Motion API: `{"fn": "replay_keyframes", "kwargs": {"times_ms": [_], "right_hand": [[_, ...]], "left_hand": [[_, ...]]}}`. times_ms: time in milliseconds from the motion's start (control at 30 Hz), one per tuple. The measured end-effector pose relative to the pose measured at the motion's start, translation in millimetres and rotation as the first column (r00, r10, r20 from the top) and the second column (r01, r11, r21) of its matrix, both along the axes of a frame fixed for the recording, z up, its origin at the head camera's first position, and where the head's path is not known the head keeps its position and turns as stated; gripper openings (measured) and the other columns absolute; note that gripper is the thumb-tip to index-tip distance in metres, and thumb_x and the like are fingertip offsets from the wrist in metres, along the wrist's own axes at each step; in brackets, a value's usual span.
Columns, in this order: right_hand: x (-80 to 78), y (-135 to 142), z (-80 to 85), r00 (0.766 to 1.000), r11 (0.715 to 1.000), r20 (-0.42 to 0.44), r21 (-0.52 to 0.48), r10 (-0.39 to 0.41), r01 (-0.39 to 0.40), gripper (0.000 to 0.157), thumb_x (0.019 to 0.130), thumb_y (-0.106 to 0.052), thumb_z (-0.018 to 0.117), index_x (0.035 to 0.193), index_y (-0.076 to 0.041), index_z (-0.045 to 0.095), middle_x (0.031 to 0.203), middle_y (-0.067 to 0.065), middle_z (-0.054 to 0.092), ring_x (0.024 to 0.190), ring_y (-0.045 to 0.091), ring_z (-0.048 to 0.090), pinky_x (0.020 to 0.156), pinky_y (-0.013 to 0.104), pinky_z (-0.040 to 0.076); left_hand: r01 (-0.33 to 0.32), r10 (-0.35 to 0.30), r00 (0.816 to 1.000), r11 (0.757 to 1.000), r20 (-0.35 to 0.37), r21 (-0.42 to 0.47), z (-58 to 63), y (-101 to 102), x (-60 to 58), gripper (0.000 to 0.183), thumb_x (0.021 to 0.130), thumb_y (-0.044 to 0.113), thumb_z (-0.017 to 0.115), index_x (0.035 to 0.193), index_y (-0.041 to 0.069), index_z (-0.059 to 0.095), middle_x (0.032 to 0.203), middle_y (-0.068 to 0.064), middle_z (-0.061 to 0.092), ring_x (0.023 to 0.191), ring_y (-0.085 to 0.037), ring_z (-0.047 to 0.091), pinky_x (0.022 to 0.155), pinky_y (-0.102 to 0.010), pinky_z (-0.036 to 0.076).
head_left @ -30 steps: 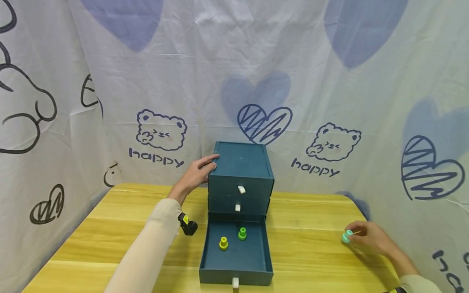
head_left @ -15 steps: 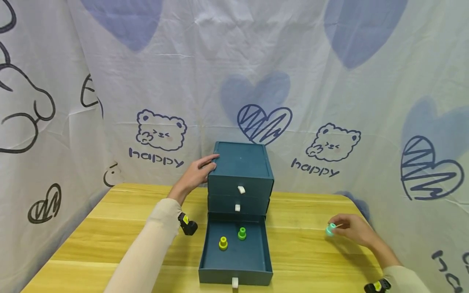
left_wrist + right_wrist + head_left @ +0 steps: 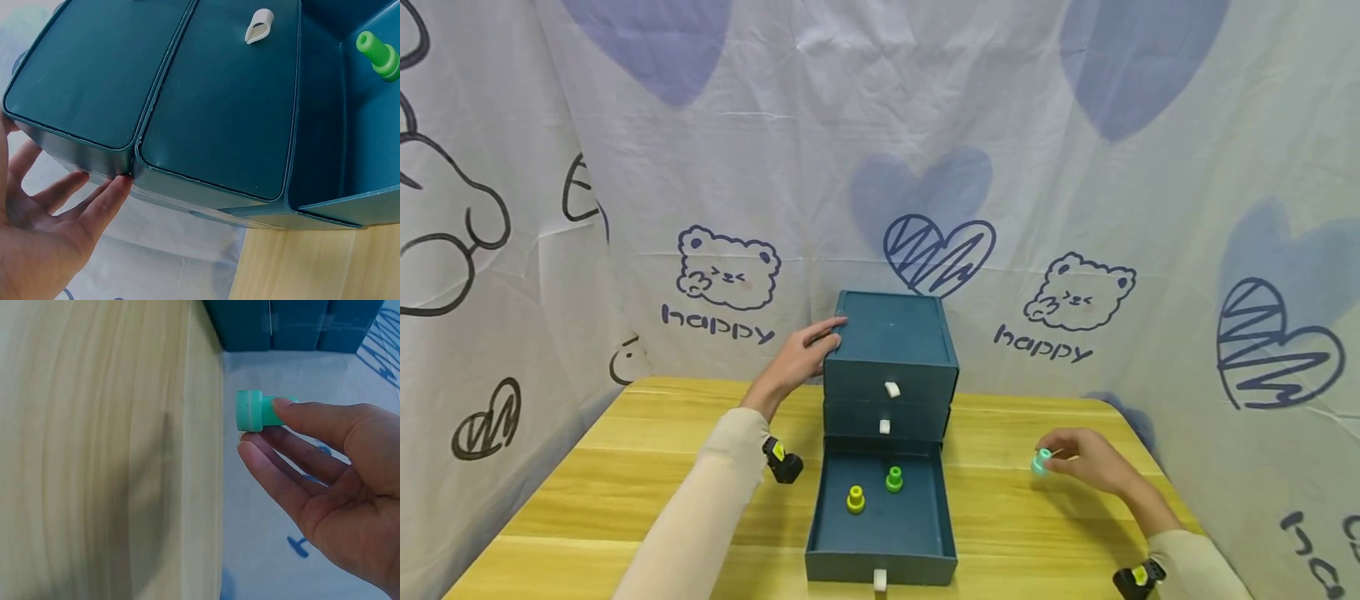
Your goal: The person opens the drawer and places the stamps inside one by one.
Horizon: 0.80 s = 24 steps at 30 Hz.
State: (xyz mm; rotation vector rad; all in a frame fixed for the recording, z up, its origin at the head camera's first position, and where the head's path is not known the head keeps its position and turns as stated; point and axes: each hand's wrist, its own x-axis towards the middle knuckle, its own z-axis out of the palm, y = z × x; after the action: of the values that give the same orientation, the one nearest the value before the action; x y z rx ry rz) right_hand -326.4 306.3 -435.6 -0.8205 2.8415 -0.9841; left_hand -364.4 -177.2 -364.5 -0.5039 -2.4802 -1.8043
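Between thumb and fingers, my right hand (image 3: 1090,460) pinches a turquoise stepped plastic peg (image 3: 250,411) by its narrow end, above the right side of the table. My left hand (image 3: 801,354) rests its fingers against the left side of a dark teal drawer cabinet (image 3: 891,329); in the left wrist view the fingers (image 3: 105,203) lie fairly straight along it. The bottom drawer (image 3: 906,533) is pulled out toward me. Inside stand a yellow peg (image 3: 855,500) and a green peg (image 3: 894,479) of the same stepped shape, both upright.
The cabinet stands at the back middle of a wooden table (image 3: 1015,533). Its two upper drawers are closed, with white pull tabs (image 3: 892,389). A printed white cloth (image 3: 820,108) hangs close behind the table and at both sides.
My right hand has moved left across the table with the turquoise peg, toward the cabinet. The left hand, cabinet, open drawer and the two pegs in it stay where they were.
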Motion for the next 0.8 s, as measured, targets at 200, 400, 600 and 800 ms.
{"fn": "replay_keyframes", "kwargs": {"times_ms": [200,400,600,800], "right_hand": [[-1.7,-19,4.5,1.0,1.0,0.002,0.003,0.03,-0.03,0.016,0.093,-0.007,0.074,0.109,-0.005,0.075,0.108,0.013,0.076,0.096,0.026,0.074,0.081,0.025,0.06],[-3.7,-36,8.1,0.997,0.997,-0.012,-0.003,0.074,-0.074,0.013,0.094,-0.007,0.073,0.106,-0.005,0.075,0.104,0.009,0.077,0.091,0.017,0.073,0.081,0.026,0.06],[-3.2,-55,9.4,0.993,0.993,-0.012,-0.005,0.115,-0.115,0.013,0.093,-0.006,0.074,0.105,-0.006,0.075,0.102,0.008,0.076,0.091,0.017,0.072,0.081,0.027,0.061],[-2.4,-73,8.4,0.989,0.989,0.015,-0.004,0.148,-0.148,0.015,0.093,-0.006,0.074,0.107,-0.005,0.074,0.103,0.008,0.076,0.091,0.018,0.072,0.081,0.029,0.061]], "left_hand": [[0.003,-0.003,1.0,1.0,-0.002,-0.006,-1.2,-1,-0.2,0.049,0.111,0.03,0.046,0.159,0.019,0.043,0.171,-0.014,0.027,0.153,-0.041,0.035,0.114,-0.067,0.042],[0.002,-0.002,1.0,1.0,-0.001,-0.002,-0.7,0,-0.4,0.049,0.111,0.03,0.046,0.159,0.019,0.043,0.171,-0.014,0.027,0.152,-0.042,0.036,0.113,-0.067,0.043],[-0.001,0.001,1.0,1.0,0.007,-0.005,0.6,0,0.7,0.049,0.111,0.03,0.046,0.159,0.02,0.043,0.171,-0.013,0.026,0.153,-0.04,0.035,0.114,-0.066,0.042],[-0.002,0.002,1.0,1.0,0.006,0.0,1.1,0,1.0,0.049,0.111,0.03,0.046,0.158,0.019,0.043,0.171,-0.014,0.026,0.152,-0.042,0.036,0.113,-0.066,0.043]]}}
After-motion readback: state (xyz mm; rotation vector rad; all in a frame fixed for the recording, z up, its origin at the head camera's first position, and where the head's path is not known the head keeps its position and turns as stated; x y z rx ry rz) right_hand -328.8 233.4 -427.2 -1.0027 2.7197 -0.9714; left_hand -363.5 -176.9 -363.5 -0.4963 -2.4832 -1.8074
